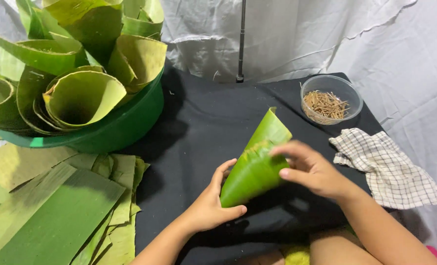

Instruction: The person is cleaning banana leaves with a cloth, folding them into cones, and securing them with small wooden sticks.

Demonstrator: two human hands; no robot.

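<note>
Toward the bench's (199,122) front edge: banana-leaf cone (255,164), clamped by both hands, left hand (213,201) at tip, right hand (312,169) on seam. Keep the overlap pinched tight, I judge; bowl of wooden picks (330,99) stands at the far right corner.

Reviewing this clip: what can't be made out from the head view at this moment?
- Inside of the rolled leaf cone: hidden by its own wall and both hands.
- Right hand fingertips: tucked behind the cone.
- Left hand palm: turned away from the camera.
- Green tub of rolled leaves: cut off by the top and left edges.
- Flat leaf strips: run off the bottom left.
- Thin sticks in the clear bowl: too small to count.
</note>
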